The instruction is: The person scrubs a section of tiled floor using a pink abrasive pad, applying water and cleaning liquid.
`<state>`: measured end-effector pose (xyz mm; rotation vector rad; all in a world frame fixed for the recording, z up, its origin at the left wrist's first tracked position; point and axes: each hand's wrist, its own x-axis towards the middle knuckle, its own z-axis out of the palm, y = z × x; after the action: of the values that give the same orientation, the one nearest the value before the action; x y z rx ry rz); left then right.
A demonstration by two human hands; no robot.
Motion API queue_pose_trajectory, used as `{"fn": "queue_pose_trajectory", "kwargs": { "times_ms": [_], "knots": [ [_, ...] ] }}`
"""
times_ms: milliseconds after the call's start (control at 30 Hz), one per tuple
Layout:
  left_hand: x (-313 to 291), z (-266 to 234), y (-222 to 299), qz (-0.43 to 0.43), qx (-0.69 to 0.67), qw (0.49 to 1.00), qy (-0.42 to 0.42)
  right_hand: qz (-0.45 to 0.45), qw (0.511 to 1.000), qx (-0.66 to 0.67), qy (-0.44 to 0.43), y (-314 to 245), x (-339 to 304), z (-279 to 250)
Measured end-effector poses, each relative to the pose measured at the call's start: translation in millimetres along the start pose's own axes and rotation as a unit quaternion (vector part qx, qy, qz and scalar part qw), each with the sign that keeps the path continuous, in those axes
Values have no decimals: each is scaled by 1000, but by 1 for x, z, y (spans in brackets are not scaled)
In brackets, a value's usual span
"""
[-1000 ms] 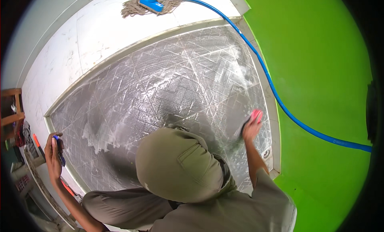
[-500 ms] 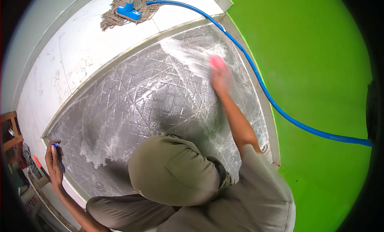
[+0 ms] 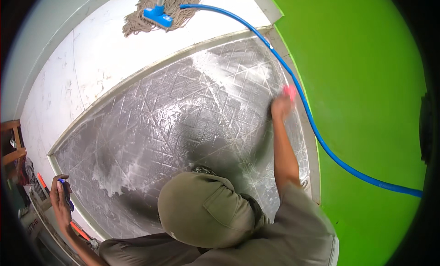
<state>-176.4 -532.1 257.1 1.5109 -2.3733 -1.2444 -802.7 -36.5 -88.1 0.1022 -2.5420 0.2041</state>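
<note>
My right hand [image 3: 280, 108] is closed on a small pink scrubber [image 3: 289, 91], whose exact kind is too small to make out. It presses at the right edge of the wet, grey patterned floor [image 3: 220, 128], beside the pale border. White foam [image 3: 213, 66] streaks the floor to the left of that hand. At the lower left, my left hand [image 3: 58, 199] is raised near the floor's rim, its fingers around a small blue and dark object [image 3: 68, 202] of unclear kind. An olive cap [image 3: 206, 208] hides the near middle of the floor.
A blue hose [image 3: 305, 103] curves along the right border, below a bright green wall [image 3: 366, 82]. A string mop [image 3: 188, 2] with a blue head lies on the white tiles [image 3: 91, 82] beyond a raised sill. Wooden furniture [image 3: 13, 156] and an orange-handled tool [image 3: 80, 230] are at left.
My right hand has swept right and nearer with the pink scrubber, from the foamy area to the floor's right edge. My left hand still holds the blue object. The view has shifted slightly.
</note>
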Motion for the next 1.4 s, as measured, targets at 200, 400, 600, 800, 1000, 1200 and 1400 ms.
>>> {"fn": "queue_pose_trajectory", "kwargs": {
  "times_ms": [200,400,600,800,1000,1200,1400],
  "knots": [
    [4,-11,-23,3,24,999,36,10,972,74,-221,-192,102,49],
    [-2,-19,-32,-12,7,999,50,-3,980,37,-197,-39,-12,-25],
    [3,-17,-21,-10,0,999,40,186,961,-67,-192,55,-73,-100],
    [19,-10,-23,0,-8,999,41,-17,983,121,-134,-94,26,4],
    [34,11,-19,25,-15,1000,4,-55,985,54,-154,-235,73,28],
    [36,5,1,26,7,999,33,-273,757,513,-299,-370,-180,-117],
    [25,17,16,74,61,995,25,-346,825,422,-149,-316,-202,-82]
  ]
}}
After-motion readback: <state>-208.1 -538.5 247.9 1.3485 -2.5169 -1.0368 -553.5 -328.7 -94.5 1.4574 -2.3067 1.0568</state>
